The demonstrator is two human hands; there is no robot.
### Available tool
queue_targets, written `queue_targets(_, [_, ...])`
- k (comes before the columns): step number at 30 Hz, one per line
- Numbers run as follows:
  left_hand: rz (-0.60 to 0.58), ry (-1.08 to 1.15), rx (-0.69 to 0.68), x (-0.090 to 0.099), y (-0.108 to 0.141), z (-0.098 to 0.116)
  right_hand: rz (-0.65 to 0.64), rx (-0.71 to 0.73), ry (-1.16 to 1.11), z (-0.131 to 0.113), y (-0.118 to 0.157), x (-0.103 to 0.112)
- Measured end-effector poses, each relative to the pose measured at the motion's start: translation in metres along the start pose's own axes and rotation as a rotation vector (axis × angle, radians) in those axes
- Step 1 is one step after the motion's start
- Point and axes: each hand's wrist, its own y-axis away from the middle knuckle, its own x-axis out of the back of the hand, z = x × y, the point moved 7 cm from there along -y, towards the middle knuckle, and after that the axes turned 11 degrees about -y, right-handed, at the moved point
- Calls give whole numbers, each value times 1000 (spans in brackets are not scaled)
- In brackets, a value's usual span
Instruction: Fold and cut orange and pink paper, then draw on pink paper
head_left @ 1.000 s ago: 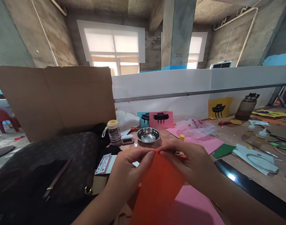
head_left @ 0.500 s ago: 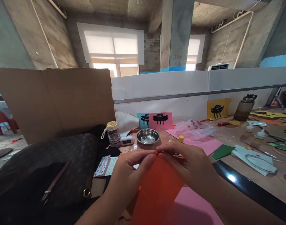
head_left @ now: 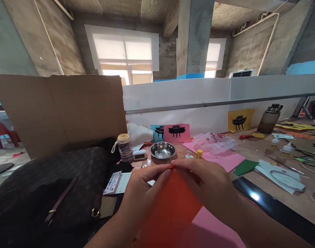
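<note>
An orange-red sheet of paper [head_left: 170, 206] hangs from my fingertips, its top edge pinched between both hands. My left hand [head_left: 144, 189] grips that edge between thumb and forefinger. From the other side my right hand [head_left: 206, 179] pinches the same spot, its fingertips almost touching the left ones. Whether the edge is folded or rolled there is hidden by my fingers. Under the orange paper, a pink sheet [head_left: 211, 230] shows at the lower right. Just beyond my hands stands a shiny metal bowl [head_left: 163, 151].
Left of the hands lie a dark bag [head_left: 56, 186], a jar [head_left: 124, 148] and a small white device [head_left: 139, 155]. A phone [head_left: 273, 206] lies at right. Cards with black cut-outs [head_left: 176, 132] lean at the back, near a plastic bag [head_left: 214, 143] and a bottle [head_left: 270, 119].
The lower part of the orange paper has swung left and spread wider. My right hand's fingers have shifted slightly; both hands keep their pinch.
</note>
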Motion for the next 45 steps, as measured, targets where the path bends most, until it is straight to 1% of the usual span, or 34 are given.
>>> queue_targets(3, [-28,-55,-14,0,0,-2,-7,23,4,-1,1,0])
queue_targets(5, [-54,-54,-29,0,-1,-2,-17,-6,24,0,1,3])
queue_targets(6, [-41,-39,-16,3,-2,-3,-30,-39,33,2,1,4])
queue_targets(8, [42,29,58,14,-4,-8,-38,-156,12,11,0,10])
queue_targets(10, [162,131,152,27,-5,-14,-20,-309,-100,25,-2,16])
queue_targets(12, [253,245,229,38,-5,-19,-16,-431,-313,39,-3,16])
queue_targets(14, [318,348,291,44,-4,-24,-63,-525,-534,51,-1,8])
queue_targets(15, [340,389,318,45,-3,-25,-86,-569,-614,56,2,3])
queue_targets(17, [374,449,342,47,-1,-27,-108,-676,-693,68,13,-6])
queue_targets(20, [390,500,333,45,0,-26,-80,-850,-684,83,34,-15])
queue_targets(22, [385,524,314,43,0,-25,-58,-935,-682,88,43,-19])
queue_targets(24, [360,545,297,41,-2,-23,-57,-964,-708,87,43,-23])
queue_targets(26, [300,555,281,36,-4,-21,-50,-969,-735,86,39,-26])
queue_targets(28, [232,538,246,32,-5,-17,-10,-973,-734,87,36,-27])
queue_targets(30, [192,513,209,29,-5,-14,39,-974,-710,90,36,-27])
queue_targets(32, [181,508,199,29,-3,-12,43,-965,-690,92,37,-27])
queue_targets(36, [163,541,197,28,-3,-11,11,-940,-681,93,39,-29])
queue_targets(39, [169,539,176,28,-4,-10,36,-955,-656,93,41,-26])
queue_targets(43, [140,548,195,22,-4,-16,74,-974,-614,86,35,-23])
queue_targets(45, [119,541,196,17,-5,-20,68,-970,-626,82,31,-22])
